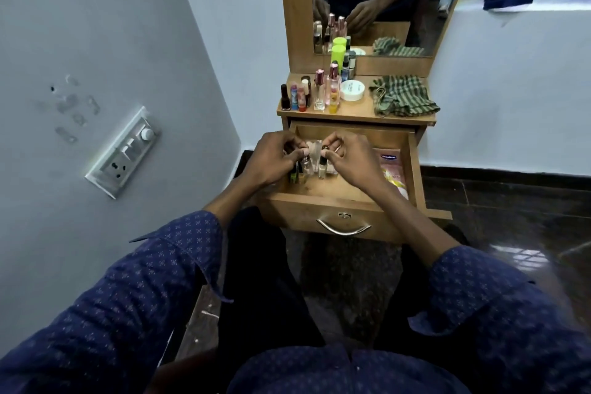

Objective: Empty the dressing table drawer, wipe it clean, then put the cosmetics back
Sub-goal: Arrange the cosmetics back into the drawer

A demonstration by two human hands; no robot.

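The drawer (351, 137) stands pulled out below the counter (355, 112), its metal handle (343, 227) at the front edge. Inside, near the left wall, a cluster of small bottles (308, 168) stands upright on the wooden floor of the drawer, and a pink packet (394, 171) lies along the right wall. Both hands hover over the bottles, their fingertips meeting above the tops. The left grip (273, 160) is curled, fingers pinching the cap of one bottle at the left of the cluster. The right grip (350, 158) is curled too, pinching something small over the bottle tops; exactly what it holds is too small to tell.

On the counter above, more cosmetics stand in the back left corner: nail polish (285, 97), lip balm sticks (297, 97), two clear perfume bottles (326, 89) and a green-capped bottle (338, 54). A white round jar (351, 90) sits near the middle, and a green checked cloth (403, 96) lies crumpled toward the right edge. A mirror (374, 0) rises behind the counter. A switch plate (123, 153) hangs on the wall at left.
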